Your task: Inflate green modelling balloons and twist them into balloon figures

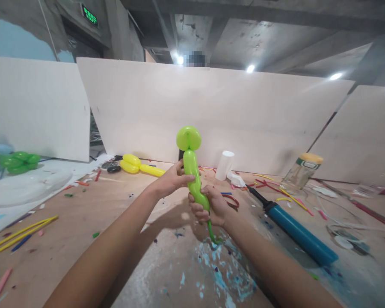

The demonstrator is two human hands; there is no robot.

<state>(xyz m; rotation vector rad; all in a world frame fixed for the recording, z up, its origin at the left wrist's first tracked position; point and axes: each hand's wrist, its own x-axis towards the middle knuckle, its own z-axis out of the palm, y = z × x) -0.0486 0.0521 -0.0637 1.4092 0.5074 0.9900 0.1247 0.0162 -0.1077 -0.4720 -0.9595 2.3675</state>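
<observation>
A light green long balloon [190, 164] stands upright in front of me, with a rounded twisted head at its top and a thin uninflated tail hanging below. My left hand [176, 176] grips its middle from the left, thumb across the front. Lower down, my right hand [211, 206] wraps its fingers round the bottom of the inflated part. The tail comes out under my right hand and curls toward the table. Behind my left wrist lies a yellow twisted balloon [131, 164].
A blue hand pump [300, 231] lies to the right, near a clear bottle with a yellow lid [303, 171]. A white paper roll [225, 165] stands at the back. Green twisted balloons [21, 161] sit far left. White panels [195, 111] border the table; balloon scraps are scattered about.
</observation>
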